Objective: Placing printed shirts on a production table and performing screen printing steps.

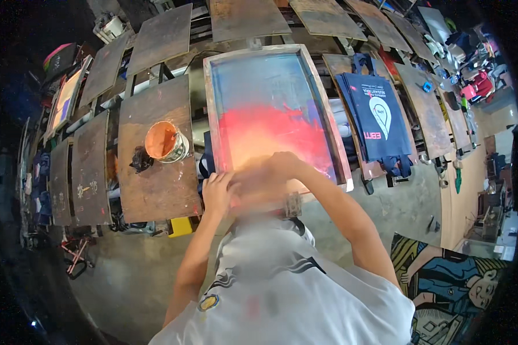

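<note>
A printing screen (209,115) in a wooden frame lies in front of me. Its mesh is blue at the far end and smeared with bright red and orange ink nearer to me. My left hand (215,194) is at the frame's near left side, fingers curled. My right hand (286,165) bends over the near part of the mesh, its fingers closed and partly blurred. Between the hands is a smeared brownish shape (258,183); what it is, and what the fingers grip, is hidden by the blur.
On the board (155,198) to the left stands a tub (180,148) of orange-red ink beside a crumpled black scrap (140,159). Dark blue printed tote bags (380,115) lie stacked on the right board. More boards line the far side. A painted panel (449,282) is at lower right.
</note>
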A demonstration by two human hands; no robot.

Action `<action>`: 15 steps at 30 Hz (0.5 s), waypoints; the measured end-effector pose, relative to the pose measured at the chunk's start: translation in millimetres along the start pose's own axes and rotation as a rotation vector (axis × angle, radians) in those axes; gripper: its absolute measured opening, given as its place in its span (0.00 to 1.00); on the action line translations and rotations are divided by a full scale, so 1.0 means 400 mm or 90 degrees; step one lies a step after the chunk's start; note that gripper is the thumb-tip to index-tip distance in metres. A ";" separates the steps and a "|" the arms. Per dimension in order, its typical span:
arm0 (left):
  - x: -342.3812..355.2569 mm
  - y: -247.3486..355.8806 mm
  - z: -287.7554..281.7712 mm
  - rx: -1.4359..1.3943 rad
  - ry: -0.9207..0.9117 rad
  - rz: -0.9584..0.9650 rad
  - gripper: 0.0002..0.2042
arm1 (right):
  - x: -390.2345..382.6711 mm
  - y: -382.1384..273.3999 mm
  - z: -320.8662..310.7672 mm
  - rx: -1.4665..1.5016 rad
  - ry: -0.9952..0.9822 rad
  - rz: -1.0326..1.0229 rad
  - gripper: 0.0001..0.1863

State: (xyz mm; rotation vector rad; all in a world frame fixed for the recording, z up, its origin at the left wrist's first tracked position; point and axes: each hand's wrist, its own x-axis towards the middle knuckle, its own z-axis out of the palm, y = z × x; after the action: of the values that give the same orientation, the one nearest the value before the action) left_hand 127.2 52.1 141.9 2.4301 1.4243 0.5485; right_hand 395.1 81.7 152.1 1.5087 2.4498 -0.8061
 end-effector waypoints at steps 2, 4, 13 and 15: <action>0.004 0.001 0.000 0.012 0.050 -0.027 0.19 | 0.028 0.012 -0.005 -0.004 0.023 -0.018 0.20; 0.018 -0.006 -0.008 0.027 0.080 -0.035 0.19 | 0.059 0.009 -0.019 -0.013 0.044 -0.035 0.20; 0.146 0.003 -0.059 0.098 0.024 0.018 0.20 | 0.006 -0.029 -0.032 0.053 0.179 -0.001 0.22; 0.217 0.046 -0.059 0.092 0.000 0.073 0.21 | -0.053 -0.010 -0.019 0.136 0.252 0.149 0.23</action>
State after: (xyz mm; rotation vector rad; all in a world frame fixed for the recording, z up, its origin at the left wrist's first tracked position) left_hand 169.5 120.4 186.6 2.6386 1.3756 0.4858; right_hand 403.0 67.9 168.3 2.1708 2.4309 -0.8085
